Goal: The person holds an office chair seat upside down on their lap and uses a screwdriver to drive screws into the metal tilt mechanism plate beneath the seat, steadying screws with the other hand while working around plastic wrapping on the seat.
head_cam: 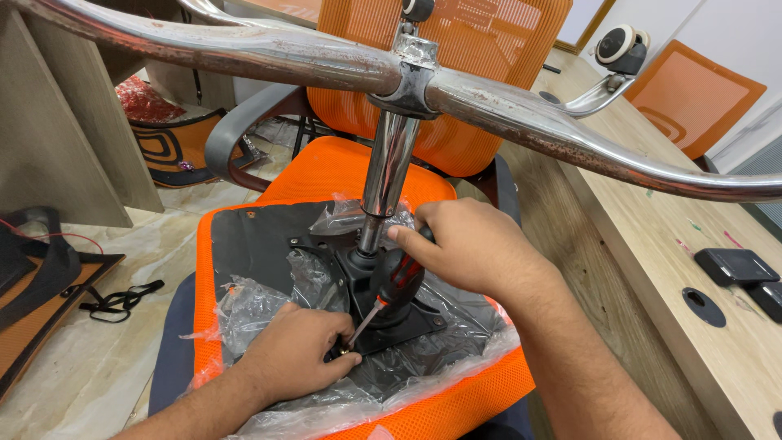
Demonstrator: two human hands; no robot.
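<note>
Arching across the top of the view, the chrome chair base (521, 122) spreads its scuffed, rust-flecked arms, one ending in a caster wheel (621, 47) at upper right. Its gas-lift column (384, 175) drops straight down into the black mounting plate (383, 314), which sits on the upturned orange seat (342, 175) you are working over, the seat's underside partly wrapped in crumpled clear plastic (261, 305). A wooden desk (652, 244) runs along your right, and a second orange mesh chair back (456, 73) stands behind the seat. Your right hand (468, 244) wraps closed around the black-and-red handle of a screwdriver (395, 281), just beside the foot of the column, the shaft slanting down and left. Your left hand (297, 354) rests on the plate's near-left corner, fingers curled and pinched around the screwdriver's tip where it meets a small screw (344, 352); the screw itself is mostly hidden by your fingertips.
</note>
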